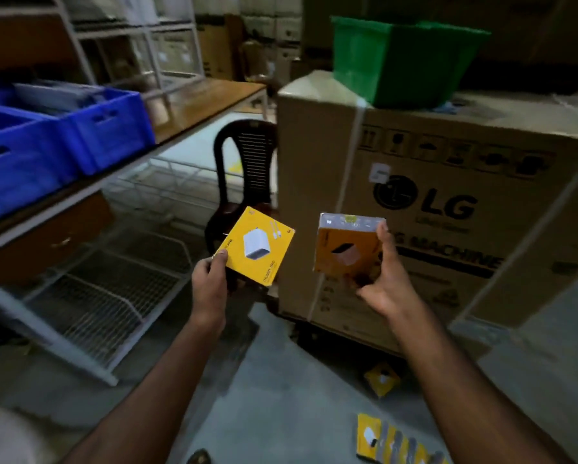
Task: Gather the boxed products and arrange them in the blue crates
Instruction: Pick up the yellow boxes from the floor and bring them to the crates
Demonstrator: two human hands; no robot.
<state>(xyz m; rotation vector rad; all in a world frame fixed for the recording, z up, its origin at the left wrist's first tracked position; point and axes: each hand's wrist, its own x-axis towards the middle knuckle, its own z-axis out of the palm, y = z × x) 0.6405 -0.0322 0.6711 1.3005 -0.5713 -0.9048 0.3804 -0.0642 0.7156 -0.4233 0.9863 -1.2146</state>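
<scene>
Left hand [210, 279] pinches yellow box [255, 246]; right hand [383, 283] grips orange box [347, 249]. Carry level to blue crates [66, 139] (keep faces up).

— What are you holding? 
— Two printed card boxes: the yellow box [254, 246] in your left hand [209, 285] looks smooth, faintly glossy; the orange box [347, 251] in your right hand [386, 284] duller.

— And around you? 
— Blue crates [63, 135], left: moulded plastic, slight sheen. Big carton [448, 202], right: matt brown corrugated cardboard. Shelf top [200, 98]: polished wood. Racks [107, 303] below: white-coated wire. Floor [280, 380]: rough concrete.
</scene>
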